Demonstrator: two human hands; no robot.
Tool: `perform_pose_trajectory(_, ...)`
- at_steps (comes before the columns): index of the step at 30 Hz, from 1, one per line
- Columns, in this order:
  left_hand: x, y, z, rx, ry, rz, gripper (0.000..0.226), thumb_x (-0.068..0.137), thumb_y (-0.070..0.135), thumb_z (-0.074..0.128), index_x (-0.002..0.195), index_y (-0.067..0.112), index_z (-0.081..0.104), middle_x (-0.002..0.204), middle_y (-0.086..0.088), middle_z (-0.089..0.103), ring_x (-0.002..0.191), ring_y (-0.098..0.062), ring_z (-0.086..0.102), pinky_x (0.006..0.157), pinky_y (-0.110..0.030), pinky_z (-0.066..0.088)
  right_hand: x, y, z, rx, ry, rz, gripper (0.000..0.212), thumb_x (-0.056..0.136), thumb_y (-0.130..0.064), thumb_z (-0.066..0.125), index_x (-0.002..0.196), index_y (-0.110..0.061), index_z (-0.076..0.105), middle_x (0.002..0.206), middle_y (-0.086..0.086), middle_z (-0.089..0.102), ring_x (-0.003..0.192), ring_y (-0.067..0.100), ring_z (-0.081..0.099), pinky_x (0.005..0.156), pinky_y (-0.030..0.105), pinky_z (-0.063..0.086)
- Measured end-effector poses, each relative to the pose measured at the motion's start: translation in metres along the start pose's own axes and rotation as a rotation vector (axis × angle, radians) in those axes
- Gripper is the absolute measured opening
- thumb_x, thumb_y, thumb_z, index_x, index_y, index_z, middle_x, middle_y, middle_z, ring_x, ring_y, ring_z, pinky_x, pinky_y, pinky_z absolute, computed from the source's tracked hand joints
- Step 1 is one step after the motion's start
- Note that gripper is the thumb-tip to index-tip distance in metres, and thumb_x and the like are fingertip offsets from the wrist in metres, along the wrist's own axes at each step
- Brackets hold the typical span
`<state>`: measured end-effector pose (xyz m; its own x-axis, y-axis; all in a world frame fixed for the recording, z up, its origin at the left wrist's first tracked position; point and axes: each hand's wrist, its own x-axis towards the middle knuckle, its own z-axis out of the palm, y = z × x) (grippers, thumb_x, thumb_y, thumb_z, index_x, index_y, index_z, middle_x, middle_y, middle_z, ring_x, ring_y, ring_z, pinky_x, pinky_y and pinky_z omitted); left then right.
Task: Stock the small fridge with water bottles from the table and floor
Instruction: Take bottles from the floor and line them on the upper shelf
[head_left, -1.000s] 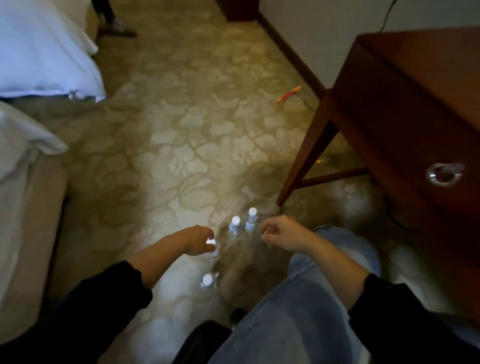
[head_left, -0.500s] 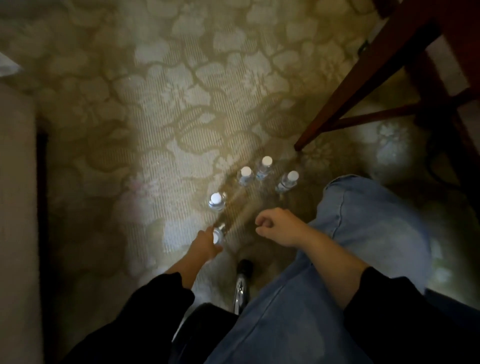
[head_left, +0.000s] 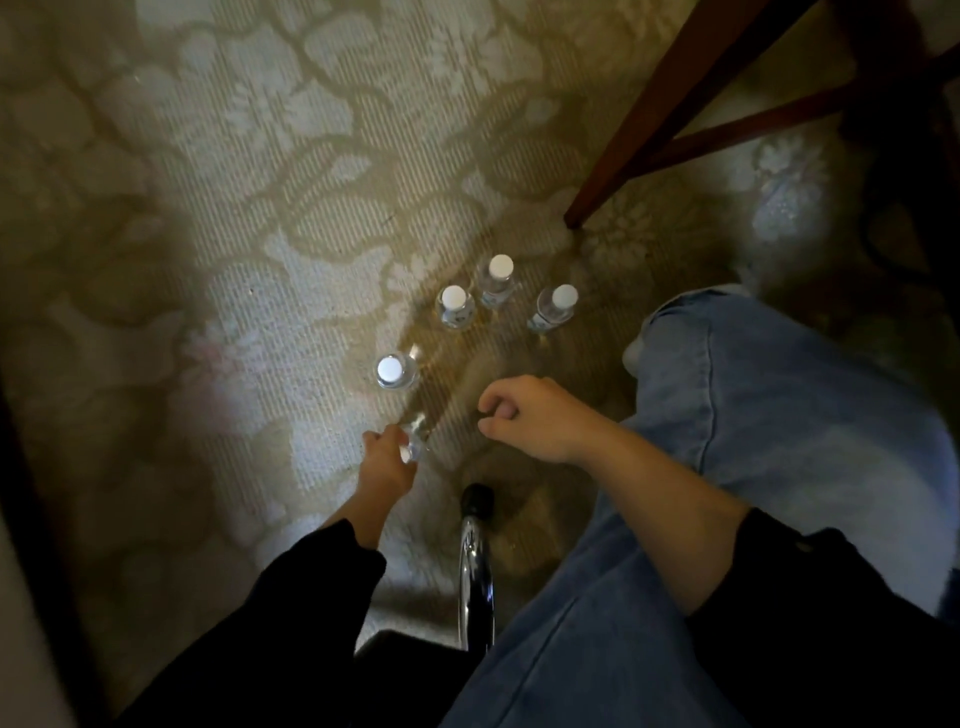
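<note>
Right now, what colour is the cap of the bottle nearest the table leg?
White cap, clearest in the head view.

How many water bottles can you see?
5. Three water bottles cluster near the table leg; a fourth bottle stands alone to their left; the left hand grips a fifth bottle. The jeans may hide more.

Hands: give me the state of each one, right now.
Left hand: closed, fingers gripping a water bottle near its top.
Right hand: closed, fingers curled, holding nothing.
</note>
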<state>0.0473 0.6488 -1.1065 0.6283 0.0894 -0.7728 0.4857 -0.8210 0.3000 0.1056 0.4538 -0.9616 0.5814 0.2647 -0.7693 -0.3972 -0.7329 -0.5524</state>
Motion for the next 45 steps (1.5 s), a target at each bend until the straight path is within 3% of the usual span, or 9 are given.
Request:
perform_pose_trajectory(6, -0.002, 0.004, -0.018, 0.047, -0.042, 0.088, 0.034, 0.079, 0.007, 0.067, 0.111, 0.003, 0.054, 0.116, -0.02, 0.043, 0.101, -0.035, 0.054, 0.089, -0.036, 0.043, -0.001, -0.007, -0.008, 0.058, 0.032, -0.027, 0.03, 0.093, -0.027, 0.056, 0.12, -0.012, 0.057, 0.103, -0.001, 0.055, 0.097, 0.014, 0.052, 0.08, 0.027, 0.042)
perform_pose_trajectory(13, -0.048, 0.033, -0.067, 0.084, 0.001, 0.296, 0.027, 0.077, 0.012, 0.07, 0.099, 0.016, 0.056, 0.103, -0.002, 0.044, 0.095, -0.018, 0.047, 0.079, -0.026, 0.035, -0.028, -0.01, -0.013, 0.093, 0.095, -0.051, 0.024, 0.093, -0.016, 0.054, 0.113, -0.005, 0.061, 0.114, 0.013, 0.062, 0.107, 0.026, 0.058, 0.092, 0.039, 0.048)
perform_pose_trajectory(17, -0.094, 0.067, -0.097, 0.104, 0.088, 0.477, 0.026, 0.076, 0.012, 0.072, 0.096, 0.019, 0.057, 0.102, 0.001, 0.045, 0.095, -0.017, 0.048, 0.077, -0.023, 0.036, -0.056, -0.005, -0.02, 0.187, 0.161, -0.049, 0.027, 0.092, -0.017, 0.055, 0.118, -0.009, 0.059, 0.118, 0.009, 0.06, 0.111, 0.022, 0.056, 0.086, 0.029, 0.046)
perform_pose_trajectory(24, -0.194, 0.154, -0.153, 0.123, 0.191, 0.776, 0.014, 0.079, 0.017, 0.068, 0.09, 0.024, 0.064, 0.093, 0.001, 0.062, 0.086, -0.013, 0.056, 0.066, -0.011, 0.036, -0.132, -0.01, -0.044, 0.251, 0.416, -0.19, 0.027, 0.09, -0.015, 0.06, 0.116, -0.011, 0.061, 0.109, 0.008, 0.065, 0.097, 0.016, 0.059, 0.083, 0.026, 0.049)
perform_pose_trajectory(28, -0.26, 0.209, -0.182, 0.101, 0.302, 0.917, 0.007, 0.076, 0.019, 0.064, 0.082, 0.021, 0.068, 0.084, 0.0, 0.067, 0.078, -0.013, 0.059, 0.069, -0.026, 0.048, -0.188, -0.024, -0.067, 0.306, 0.533, -0.324, 0.031, 0.085, -0.014, 0.067, 0.115, -0.014, 0.059, 0.104, 0.002, 0.063, 0.1, 0.017, 0.061, 0.085, 0.028, 0.051)
perform_pose_trajectory(33, -0.341, 0.267, -0.208, 0.068, 0.315, 1.129, 0.015, 0.063, 0.028, 0.059, 0.07, 0.017, 0.066, 0.072, 0.002, 0.065, 0.071, -0.006, 0.057, 0.061, -0.02, 0.041, -0.262, -0.033, -0.089, 0.33, 0.706, -0.485, 0.053, 0.069, -0.048, 0.073, 0.116, -0.027, 0.059, 0.119, -0.001, 0.064, 0.115, 0.015, 0.058, 0.098, 0.035, 0.047)
perform_pose_trajectory(36, -0.383, 0.302, -0.218, 0.104, 0.353, 1.218, 0.015, 0.064, 0.029, 0.059, 0.07, 0.017, 0.065, 0.07, 0.003, 0.064, 0.065, -0.004, 0.055, 0.056, -0.015, 0.038, -0.311, -0.037, -0.1, 0.313, 0.803, -0.559, 0.046, 0.073, -0.041, 0.073, 0.116, -0.037, 0.058, 0.116, -0.011, 0.065, 0.115, 0.006, 0.057, 0.099, 0.032, 0.046)
perform_pose_trajectory(42, -0.463, 0.371, -0.233, 0.15, 0.317, 1.373, 0.003, 0.08, 0.02, 0.065, 0.078, 0.019, 0.067, 0.072, 0.007, 0.063, 0.053, 0.005, 0.056, 0.048, -0.01, 0.041, -0.388, -0.043, -0.12, 0.275, 1.002, -0.629, 0.071, 0.077, -0.04, 0.072, 0.138, -0.039, 0.036, 0.135, -0.021, 0.048, 0.126, -0.001, 0.044, 0.107, 0.031, 0.04)
perform_pose_trajectory(45, -0.497, 0.398, -0.237, 0.138, 0.223, 1.401, 0.013, 0.085, 0.027, 0.061, 0.088, 0.016, 0.067, 0.077, 0.002, 0.063, 0.059, -0.002, 0.056, 0.052, -0.015, 0.042, -0.416, -0.043, -0.127, 0.253, 1.161, -0.653, 0.062, 0.079, -0.033, 0.072, 0.127, -0.048, 0.037, 0.119, -0.022, 0.054, 0.116, 0.002, 0.052, 0.1, 0.031, 0.047)
